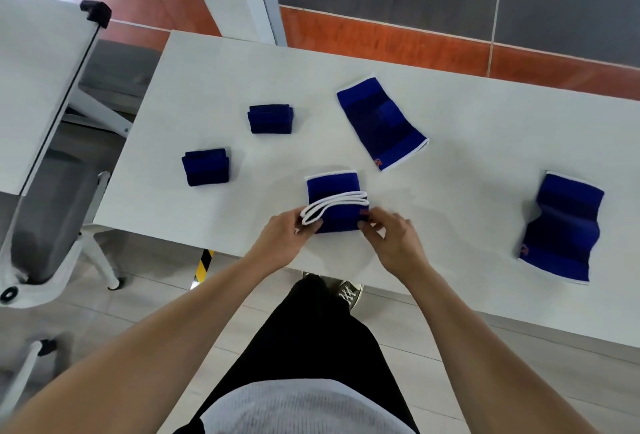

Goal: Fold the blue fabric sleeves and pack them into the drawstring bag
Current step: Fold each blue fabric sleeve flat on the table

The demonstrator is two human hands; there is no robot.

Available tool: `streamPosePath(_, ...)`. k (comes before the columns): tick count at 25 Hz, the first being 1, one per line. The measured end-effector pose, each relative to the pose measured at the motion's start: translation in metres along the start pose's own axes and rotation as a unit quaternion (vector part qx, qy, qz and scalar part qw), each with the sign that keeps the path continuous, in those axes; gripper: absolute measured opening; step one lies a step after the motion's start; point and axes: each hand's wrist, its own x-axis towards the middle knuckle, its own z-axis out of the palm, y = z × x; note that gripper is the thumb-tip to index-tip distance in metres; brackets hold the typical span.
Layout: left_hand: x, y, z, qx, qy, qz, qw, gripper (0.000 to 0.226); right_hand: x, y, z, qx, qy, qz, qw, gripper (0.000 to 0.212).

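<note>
Sleeves in blue fabric lie spread over the white surface [450, 104] as I fold one [334, 201] at its near edge, my left hand [282, 236] pinching its left side and white trim, my right hand [391, 236] gripping its right side. Two folded bundles [206, 167] [270, 118] sit to my left; two flat sleeves [381, 122] [562, 226] rest farther right, well apart.

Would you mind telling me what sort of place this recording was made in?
Probably an office or lab-style workroom, not a home: plain white table, a wheeled grey office chair beside it, and black-and-yellow hazard tape on the tiled floor. No drawstring bag is in view.
</note>
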Motion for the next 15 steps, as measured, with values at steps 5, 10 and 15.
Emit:
streamPosePath(5,0.026,0.004,0.002,-0.039,0.058,-0.103,0.992,0.034,0.028,-0.013,0.009,0.058,-0.014,0.152,0.987,0.015)
streamPosePath(10,0.041,0.002,0.008,-0.023,0.085,-0.137,0.987,0.036,0.042,-0.022,0.018,0.029,-0.009,0.199,0.979,0.023)
streamPosePath(15,0.039,0.009,0.008,0.107,0.235,-0.045,0.965,0.027,0.049,-0.028,0.02,-0.015,-0.006,0.208,0.978,0.026)
